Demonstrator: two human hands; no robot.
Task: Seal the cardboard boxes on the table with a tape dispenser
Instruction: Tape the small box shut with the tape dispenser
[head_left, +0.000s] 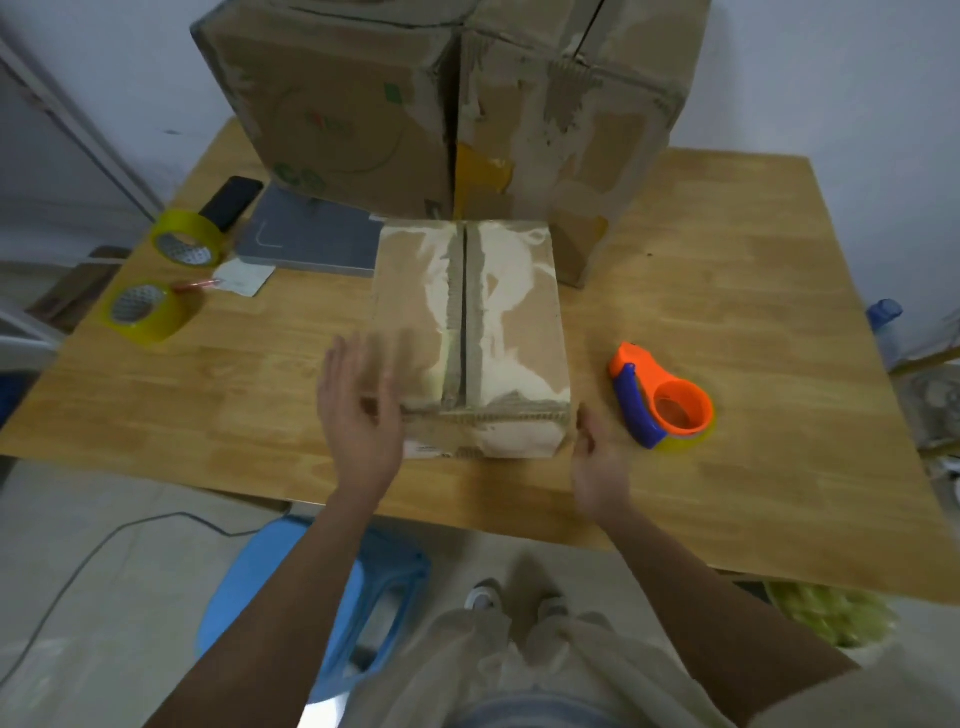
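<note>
A small cardboard box (470, 332) sits in front of me on the wooden table (727, 364), its two top flaps folded shut with the centre seam bare of tape and running away from me. My left hand (358, 410) is at the box's near left corner, fingers spread and fairly straight, blurred, so I cannot tell whether it touches the cardboard. My right hand (597, 457) is at the near right corner with its fingers loosely curled beside the box wall; they seem to hold nothing, though the blur leaves contact unclear. The orange and blue tape dispenser (662, 397) lies on the table just right of the box, apart from my right hand. Behind the small box two large cardboard boxes (447, 104) stand side by side. At the left edge of the table are two rolls of yellowish tape (166, 275), a dark phone (231, 201) and a grey pad (311, 234).
</note>
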